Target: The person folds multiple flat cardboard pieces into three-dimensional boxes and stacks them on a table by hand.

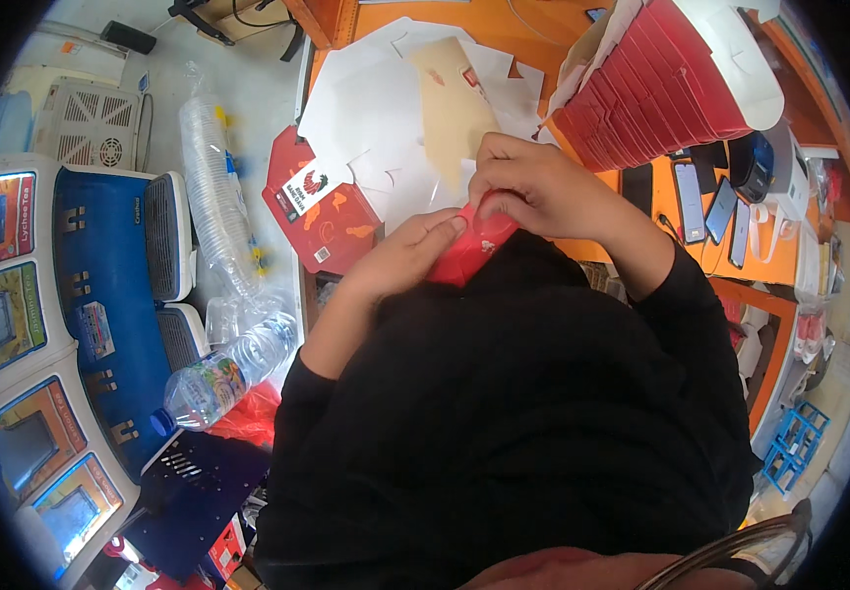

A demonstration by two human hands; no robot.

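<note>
Close to my body, both hands are on a red cardboard food box [464, 254] that is partly folded. My left hand [400, 258] grips its left side, with the thumb on top. At its upper edge my right hand [528, 189] pinches the card between thumb and bent fingers. My arms and black clothing hide the lower part of the box. Just beyond my hands, flat unfolded box blanks lie with white sides up [361, 98]. A red printed box panel [322, 216] shows to the left of them.
A tall stack of red boxes [646, 93] leans at the far right of the orange table [666, 270]. Several phones [689, 202] lie below it. On the left are nested clear cups [213, 187], a plastic bottle [223, 379] and a blue-and-white drink dispenser [110, 324].
</note>
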